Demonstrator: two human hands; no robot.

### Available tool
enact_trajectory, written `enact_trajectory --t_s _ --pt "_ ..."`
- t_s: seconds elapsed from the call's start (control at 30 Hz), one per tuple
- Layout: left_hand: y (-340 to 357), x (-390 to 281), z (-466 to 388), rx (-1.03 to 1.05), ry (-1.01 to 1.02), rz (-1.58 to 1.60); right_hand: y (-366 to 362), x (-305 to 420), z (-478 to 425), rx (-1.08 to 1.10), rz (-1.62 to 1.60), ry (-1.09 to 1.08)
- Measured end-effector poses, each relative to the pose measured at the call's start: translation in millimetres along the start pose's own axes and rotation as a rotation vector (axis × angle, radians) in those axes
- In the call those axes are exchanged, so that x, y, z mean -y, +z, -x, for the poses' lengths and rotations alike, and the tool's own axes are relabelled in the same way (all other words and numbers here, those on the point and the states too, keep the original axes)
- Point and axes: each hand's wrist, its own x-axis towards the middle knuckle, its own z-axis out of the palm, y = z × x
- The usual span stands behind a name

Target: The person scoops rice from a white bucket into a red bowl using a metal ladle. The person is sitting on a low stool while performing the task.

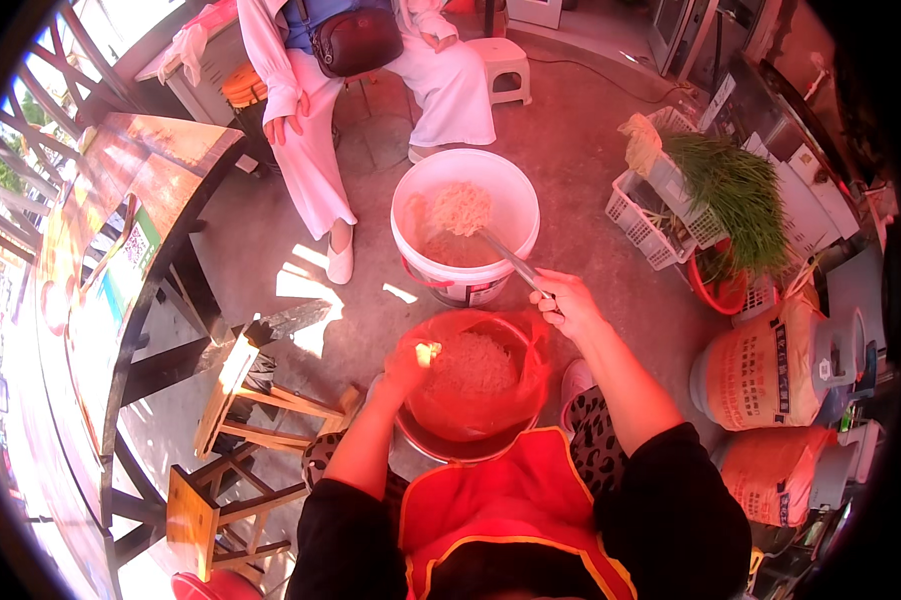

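My right hand (568, 304) grips the metal handle of a ladle (512, 259). The ladle's bowl end is inside a white plastic bucket (525, 184), under a heap of pale, shredded-looking food (463, 208). More of the same food lies low in the bucket. Nearer to me stands a round basin (450, 454) lined with a thin red plastic bag (450, 420), with a pale, crumbly mass (476, 364) in it. My left hand (410, 364) is closed on the bag's left edge; its fingertips are brightly sunlit.
A seated person (360, 90) faces me beyond the bucket. Wooden stools (195, 517) and a long table (157, 142) stand at left. On the right are white plastic crates (649, 225) with green leafy stalks (735, 187), and gas cylinders in printed covers (758, 367). A white stool (499, 56) is farther back.
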Motion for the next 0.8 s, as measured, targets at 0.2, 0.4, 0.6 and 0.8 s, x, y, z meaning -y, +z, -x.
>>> enact_trajectory --t_s 0.2,0.4,0.6,0.8 --pt "-2.4 2.1 -8.7 0.073 0.083 0.267 -0.9 -3.2 -2.0 -0.028 -0.001 0.013" --pt "-11.0 4.5 -11.9 0.171 -0.068 0.161 0.5 -3.9 -2.4 -0.019 -0.012 0.012" --pt "-11.3 -3.3 -8.6 0.011 -0.015 0.453 -1.7 -5.0 -2.8 -0.001 -0.012 0.008" --pt "-2.5 2.3 -11.3 0.040 -0.277 0.770 -1.3 -7.4 1.8 -0.014 -0.017 0.007"
